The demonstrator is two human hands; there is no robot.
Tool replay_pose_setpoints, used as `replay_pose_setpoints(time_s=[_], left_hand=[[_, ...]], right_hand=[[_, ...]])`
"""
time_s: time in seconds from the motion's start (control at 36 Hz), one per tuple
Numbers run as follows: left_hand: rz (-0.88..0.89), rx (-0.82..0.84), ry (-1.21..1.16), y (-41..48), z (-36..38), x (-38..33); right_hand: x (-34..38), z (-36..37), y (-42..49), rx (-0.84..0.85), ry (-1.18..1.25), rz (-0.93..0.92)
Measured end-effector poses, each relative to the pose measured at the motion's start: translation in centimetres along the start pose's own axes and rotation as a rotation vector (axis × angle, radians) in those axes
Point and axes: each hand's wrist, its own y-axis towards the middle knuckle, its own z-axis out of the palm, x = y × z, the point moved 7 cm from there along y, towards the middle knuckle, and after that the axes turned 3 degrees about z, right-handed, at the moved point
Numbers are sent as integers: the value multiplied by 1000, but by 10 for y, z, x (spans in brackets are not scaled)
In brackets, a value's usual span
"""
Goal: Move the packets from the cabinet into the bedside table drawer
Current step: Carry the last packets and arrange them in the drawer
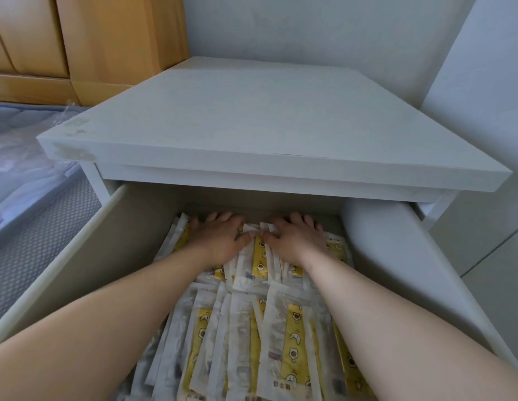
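Note:
The white bedside table (252, 120) has its drawer (64, 270) pulled out toward me. Several long white and yellow packets (280, 328) fill the drawer floor in a loose heap. My left hand (220, 241) and my right hand (295, 241) lie side by side at the back of the drawer, palms down on the packets. Their fingers are spread and reach toward the drawer's rear wall, thumbs almost meeting over a packet in the middle. Both forearms stretch over the heap and hide part of it.
A mattress wrapped in plastic (23, 180) lies left of the table. Cardboard boxes (78, 39) stand behind it. A grey wall (324, 30) rises behind the table, and white panels (483, 140) stand at the right.

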Motion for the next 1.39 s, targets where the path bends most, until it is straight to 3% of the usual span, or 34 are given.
replay_pose_setpoints(time_s=[0.25, 0.36, 0.56, 0.81, 1.03, 1.19, 1.39], left_hand=[[21, -34, -57, -8, -9, -2], [22, -67, -52, -22, -32, -9], [148, 62, -106, -66, -65, -33], [196, 54, -250, -129, -99, -33], [161, -11, -302, -128, -79, -23], [91, -32, -308, -107, -65, -4], [-20, 41, -340, -104, -56, -4]], right_hand=[[-2, -8, -11, -80, -21, 9], [-4, -27, -26, -108, 77, 36], [7, -59, -78, -16, 63, 48], [40, -77, -131, 45, 168, 81], [61, -66, -120, 41, 335, -19], [47, -39, -92, 3, 406, 15], [47, -37, -97, 58, 402, 31]])
